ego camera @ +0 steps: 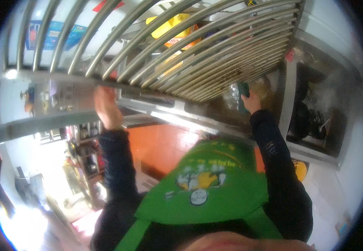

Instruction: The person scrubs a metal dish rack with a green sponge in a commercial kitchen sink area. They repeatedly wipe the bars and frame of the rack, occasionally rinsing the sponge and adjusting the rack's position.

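Note:
A large stainless steel slatted rack tilts across the upper part of the view, above a steel sink. My left hand grips the rack's near frame edge, with its fingertips partly hidden there. Farther right, my right hand holds a dark green scouring pad below the rack's lower right bars. The bars near the pad carry dark, brownish spots. Both my sleeves are dark, and a green printed apron covers my front.
To the right, a second basin contains dark, unclear items. Beyond the bars are a yellow packet and a blue packet. Orange tiles lie below the sink's front edge. Loaded shelves stand at left.

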Demonstrator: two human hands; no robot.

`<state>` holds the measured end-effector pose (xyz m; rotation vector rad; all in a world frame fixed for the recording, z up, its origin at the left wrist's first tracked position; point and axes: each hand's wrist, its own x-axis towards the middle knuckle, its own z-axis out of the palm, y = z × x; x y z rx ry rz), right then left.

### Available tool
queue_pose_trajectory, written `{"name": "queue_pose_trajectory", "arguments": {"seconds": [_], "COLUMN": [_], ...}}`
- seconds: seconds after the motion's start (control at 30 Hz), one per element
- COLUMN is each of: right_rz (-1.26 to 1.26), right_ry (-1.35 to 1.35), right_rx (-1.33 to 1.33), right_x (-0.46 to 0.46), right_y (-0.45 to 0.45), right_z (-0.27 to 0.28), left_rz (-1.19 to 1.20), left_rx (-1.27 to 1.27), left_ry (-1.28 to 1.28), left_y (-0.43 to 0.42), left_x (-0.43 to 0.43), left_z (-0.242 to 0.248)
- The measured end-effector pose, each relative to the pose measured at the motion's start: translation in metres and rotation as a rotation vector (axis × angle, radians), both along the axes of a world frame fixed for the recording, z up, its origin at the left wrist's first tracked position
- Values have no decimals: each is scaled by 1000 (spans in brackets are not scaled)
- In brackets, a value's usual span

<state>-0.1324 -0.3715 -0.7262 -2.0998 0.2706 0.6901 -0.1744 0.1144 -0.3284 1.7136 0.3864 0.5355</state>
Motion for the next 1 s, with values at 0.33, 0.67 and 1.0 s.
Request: {"name": "queue_pose_trajectory", "arguments": {"seconds": [0.33, 0.67, 1.0], "right_rz": [-299, -335, -257], "right_ry": [-1499, -1593, -1692], "right_rx": [57, -217, -448], "right_x": [47, 12, 88], "right_y": [68, 303, 173], "right_z": [333, 486, 433], "left_rz": [-521, -671, -494], "left_rx": [-67, -269, -182], "left_ry": [-449, -463, -404], "left_y": [-34, -40, -73], "left_x": [111, 99, 102], "left_z": [201, 234, 228]}}
